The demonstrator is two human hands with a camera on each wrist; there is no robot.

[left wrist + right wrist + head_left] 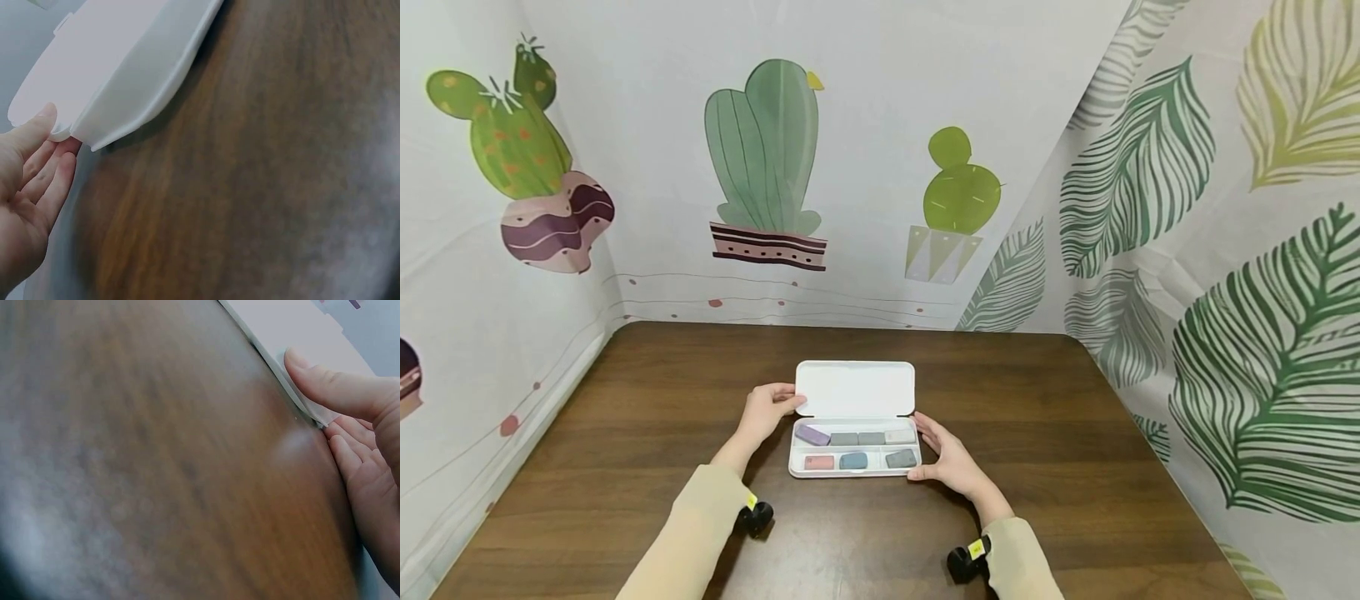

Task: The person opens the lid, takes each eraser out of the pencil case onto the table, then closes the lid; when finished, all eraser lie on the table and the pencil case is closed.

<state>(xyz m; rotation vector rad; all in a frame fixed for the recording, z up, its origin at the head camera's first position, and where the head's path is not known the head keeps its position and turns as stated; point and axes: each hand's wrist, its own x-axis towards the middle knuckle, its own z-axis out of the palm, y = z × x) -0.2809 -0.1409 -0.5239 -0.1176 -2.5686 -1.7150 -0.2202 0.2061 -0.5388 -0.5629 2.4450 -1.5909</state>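
A white hinged case (835,473) lies open on the table, its lid (855,387) tipped back on the far side. Thumb in front and fingers behind, my left hand (765,414) pinches the lid's left edge, as the left wrist view also shows. My right hand (953,460) holds the right end of the case between thumb and fingers. Inside, the back row has a purple block (812,435), two grey blocks and a white block (900,437). In front sit a pink block (819,462), a blue block (853,461) and a grey block (901,459), all eraser-like.
The brown wooden table (865,542) extends around the case on all sides. Behind it hangs a white cloth (865,167) printed with cacti, and a leaf-printed cloth (1135,333) runs along the right. Black wrist cameras sit at both sleeves.
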